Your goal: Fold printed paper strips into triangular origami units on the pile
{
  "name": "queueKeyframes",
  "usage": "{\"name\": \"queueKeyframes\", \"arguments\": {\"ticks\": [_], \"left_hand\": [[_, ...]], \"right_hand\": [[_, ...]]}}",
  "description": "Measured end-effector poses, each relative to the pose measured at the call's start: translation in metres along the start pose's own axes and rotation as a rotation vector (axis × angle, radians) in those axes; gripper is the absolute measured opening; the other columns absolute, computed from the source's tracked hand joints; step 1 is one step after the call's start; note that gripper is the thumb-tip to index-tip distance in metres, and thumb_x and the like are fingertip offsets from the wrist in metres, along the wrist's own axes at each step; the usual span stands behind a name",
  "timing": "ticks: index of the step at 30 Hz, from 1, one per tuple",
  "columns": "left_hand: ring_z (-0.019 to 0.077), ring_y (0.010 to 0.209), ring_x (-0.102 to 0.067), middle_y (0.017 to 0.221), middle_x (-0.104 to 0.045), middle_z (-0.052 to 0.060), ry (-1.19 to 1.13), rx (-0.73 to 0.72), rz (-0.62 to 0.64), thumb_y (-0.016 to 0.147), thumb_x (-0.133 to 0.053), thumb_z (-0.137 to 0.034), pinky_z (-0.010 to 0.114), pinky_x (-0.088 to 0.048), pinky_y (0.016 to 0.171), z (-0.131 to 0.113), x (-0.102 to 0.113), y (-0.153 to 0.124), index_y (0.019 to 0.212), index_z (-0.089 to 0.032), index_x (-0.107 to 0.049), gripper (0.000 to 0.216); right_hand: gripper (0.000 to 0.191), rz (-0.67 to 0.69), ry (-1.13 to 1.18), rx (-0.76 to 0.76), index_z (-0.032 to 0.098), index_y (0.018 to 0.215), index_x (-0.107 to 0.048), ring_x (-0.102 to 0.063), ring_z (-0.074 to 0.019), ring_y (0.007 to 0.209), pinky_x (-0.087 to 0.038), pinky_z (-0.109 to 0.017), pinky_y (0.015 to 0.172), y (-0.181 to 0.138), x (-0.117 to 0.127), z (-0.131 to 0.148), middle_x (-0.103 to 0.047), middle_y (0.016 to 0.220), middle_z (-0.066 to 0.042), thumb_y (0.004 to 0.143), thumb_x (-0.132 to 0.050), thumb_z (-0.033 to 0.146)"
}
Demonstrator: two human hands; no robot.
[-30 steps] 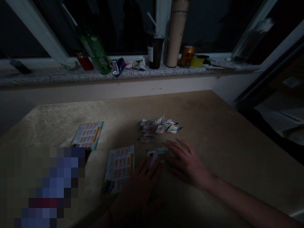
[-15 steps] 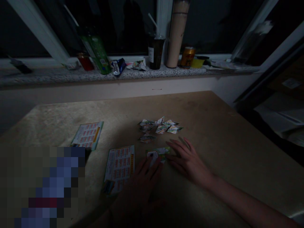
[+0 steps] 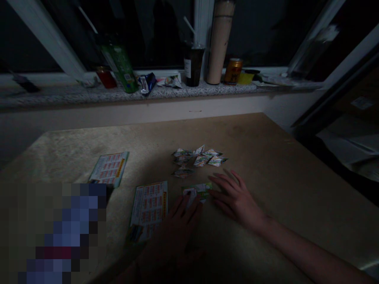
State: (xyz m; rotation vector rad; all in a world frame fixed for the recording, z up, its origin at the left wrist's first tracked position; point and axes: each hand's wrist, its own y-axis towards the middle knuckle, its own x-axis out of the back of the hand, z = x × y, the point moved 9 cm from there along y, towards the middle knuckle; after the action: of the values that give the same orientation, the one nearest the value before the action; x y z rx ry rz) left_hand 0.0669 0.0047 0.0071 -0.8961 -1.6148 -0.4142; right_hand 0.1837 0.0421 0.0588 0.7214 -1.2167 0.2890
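My left hand (image 3: 174, 228) lies flat in shadow, its fingertips on a small folded piece of printed paper (image 3: 197, 190) on the table (image 3: 266, 157). My right hand (image 3: 237, 197) rests flat beside it, fingers spread, with its fingertips at the paper's right edge. Just beyond lies a cluster of several small folded paper pieces (image 3: 199, 158). A printed leaflet (image 3: 148, 209) lies to the left of my left hand. A second leaflet (image 3: 110, 169) lies further left.
A stone window sill (image 3: 74, 94) at the back carries a green bottle (image 3: 120, 67), a red jar (image 3: 105, 77), a dark cup with a straw (image 3: 193, 65), a tall beige tube (image 3: 219, 41), a gold can (image 3: 233, 71) and wrappers. The room is dim.
My right hand has slid slightly right, off the small paper, to its right edge. The left hand and the papers have hardly moved.
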Motion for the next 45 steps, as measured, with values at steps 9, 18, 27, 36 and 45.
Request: {"name": "queueKeyframes", "arguments": {"ticks": [9,18,27,36,45], "left_hand": [[0.0345,0.134,-0.004,0.15,-0.007,0.007,-0.001,-0.016,-0.061,0.079,-0.041,-0.064,0.049,-0.014,0.108,0.0,0.004,-0.002,0.143,-0.016,-0.012,0.085],[0.0359,0.134,-0.006,0.15,-0.009,0.009,0.002,-0.014,-0.074,0.078,-0.04,-0.065,0.05,-0.014,0.107,0.0,0.003,-0.001,0.143,-0.015,-0.015,0.085],[0.0361,0.134,-0.006,0.149,-0.011,0.01,0.015,0.003,-0.034,0.078,-0.045,-0.062,0.051,-0.015,0.106,0.001,0.004,-0.001,0.142,-0.015,-0.016,0.085],[0.0345,0.133,-0.013,0.148,-0.019,0.007,0.063,-0.027,-0.103,0.084,-0.045,-0.051,0.05,-0.021,0.105,-0.001,0.012,-0.002,0.14,-0.017,-0.023,0.069],[0.022,0.117,-0.048,0.128,-0.053,0.008,0.144,-0.023,-0.342,0.089,-0.044,-0.022,0.038,-0.039,0.099,-0.002,0.036,0.004,0.124,-0.013,-0.047,0.036]], "right_hand": [[0.021,-0.017,-0.031,-0.006,0.024,0.102,-0.065,-0.044,-0.0241,0.118,-0.023,-0.054,0.104,0.0,-0.003,0.001,-0.057,0.122,-0.004,0.087,-0.051,0.025],[0.027,-0.011,-0.13,0.061,0.016,0.112,-0.059,-0.045,-0.0258,0.117,-0.029,-0.052,0.103,0.0,-0.005,0.01,-0.058,0.122,-0.006,0.089,-0.045,0.02],[0.032,0.002,0.009,0.148,0.017,0.118,-0.055,-0.045,-0.022,0.12,-0.034,-0.046,0.104,0.001,-0.007,0.017,-0.056,0.124,-0.006,0.088,-0.048,0.021],[0.024,0.063,0.128,0.096,0.02,0.109,-0.061,-0.041,-0.0227,0.124,-0.03,-0.05,0.105,0.003,-0.012,0.008,-0.055,0.126,-0.006,0.087,-0.05,0.023],[0.015,-0.071,0.15,0.229,0.017,0.095,-0.063,-0.06,-0.0169,0.098,-0.04,-0.04,0.1,-0.001,-0.002,0.028,-0.068,0.098,-0.006,0.087,-0.05,0.019]]}}
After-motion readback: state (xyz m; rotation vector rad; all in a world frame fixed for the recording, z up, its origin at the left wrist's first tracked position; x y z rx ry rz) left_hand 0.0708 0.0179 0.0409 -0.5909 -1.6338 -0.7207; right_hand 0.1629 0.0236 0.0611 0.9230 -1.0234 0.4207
